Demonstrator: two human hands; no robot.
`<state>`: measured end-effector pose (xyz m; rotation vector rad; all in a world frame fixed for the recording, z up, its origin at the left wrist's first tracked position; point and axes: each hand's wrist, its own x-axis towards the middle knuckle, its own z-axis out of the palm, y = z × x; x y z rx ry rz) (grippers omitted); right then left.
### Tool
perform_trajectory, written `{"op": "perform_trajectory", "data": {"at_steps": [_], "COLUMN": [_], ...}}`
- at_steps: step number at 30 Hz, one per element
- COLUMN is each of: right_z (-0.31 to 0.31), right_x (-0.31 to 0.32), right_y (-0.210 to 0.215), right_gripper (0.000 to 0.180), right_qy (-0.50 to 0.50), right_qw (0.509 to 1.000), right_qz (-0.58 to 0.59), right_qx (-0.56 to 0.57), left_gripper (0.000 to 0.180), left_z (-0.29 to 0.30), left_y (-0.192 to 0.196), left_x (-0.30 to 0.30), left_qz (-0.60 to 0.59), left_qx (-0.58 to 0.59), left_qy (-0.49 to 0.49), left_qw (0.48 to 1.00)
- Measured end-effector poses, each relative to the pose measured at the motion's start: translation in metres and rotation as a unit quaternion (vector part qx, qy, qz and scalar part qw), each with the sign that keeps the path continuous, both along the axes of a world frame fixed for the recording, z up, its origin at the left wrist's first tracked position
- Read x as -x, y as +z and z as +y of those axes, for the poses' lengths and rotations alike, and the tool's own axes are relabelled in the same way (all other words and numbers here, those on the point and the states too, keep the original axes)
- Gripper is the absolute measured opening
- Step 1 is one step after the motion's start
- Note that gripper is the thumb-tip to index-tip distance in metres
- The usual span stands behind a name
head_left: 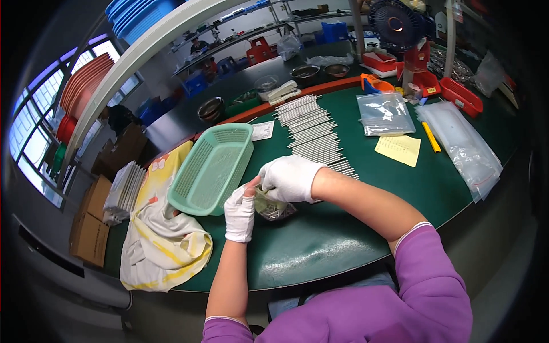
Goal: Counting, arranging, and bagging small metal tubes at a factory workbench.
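Both my hands wear white gloves and meet at a small clear plastic bag point(275, 208) over the green tabletop. Dark and shiny small pieces show inside the bag, too small to name. My left hand point(240, 211), with bare thumb and fingertip showing, is closed on the bag's upper edge. From the right, my right hand point(291, 178) reaches over with bent fingers that grip the bag near its mouth; its fingertips are partly hidden. Just beyond it, a long row of thin metal rods point(311, 131) lies side by side. An empty mint-green plastic basket point(210, 171) stands left of my hands.
A white and yellow cloth point(166, 246) hangs over the table's left edge. At right lie clear plastic bags point(386, 111), a yellow paper note point(398, 150), a yellow marker point(431, 138) and a stack of plastic sleeves point(460, 146). Red bins point(460, 96) and a fan point(394, 24) stand behind.
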<state>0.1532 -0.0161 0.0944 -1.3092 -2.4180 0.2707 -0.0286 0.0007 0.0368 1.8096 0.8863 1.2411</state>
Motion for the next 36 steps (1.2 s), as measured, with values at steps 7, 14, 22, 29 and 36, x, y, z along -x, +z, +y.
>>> {"op": "perform_trajectory", "data": {"at_steps": [7,14,22,29,36], "right_z": [-0.005,-0.014,-0.008,-0.012,-0.001], "right_x": [-0.006,-0.007,-0.014,-0.013,-0.014], "right_y": [0.011,0.018,0.023,0.026,0.017], "right_gripper": [0.020,0.016,0.027,0.027,0.022], "right_qy": [-0.020,-0.053,0.032,0.033,-0.002], "right_qw": [0.998,0.994,0.993,0.997,0.998], "right_qz": [-0.046,-0.087,-0.015,-0.063,0.043], "right_qx": [0.044,-0.026,0.114,0.010,-0.036], "left_gripper": [0.038,0.035,0.035,0.037,0.035], "left_z": [-0.002,-0.006,-0.005,0.002,0.006], "left_y": [-0.001,0.002,-0.001,-0.003,-0.004], "left_x": [0.000,-0.003,-0.005,-0.001,0.000], "left_qz": [-0.006,-0.009,-0.038,-0.028,-0.053], "left_qx": [0.007,-0.020,-0.012,-0.029,-0.020], "left_qy": [0.005,0.026,0.045,0.124,0.156], "left_qw": [1.000,0.999,0.998,0.991,0.986]}}
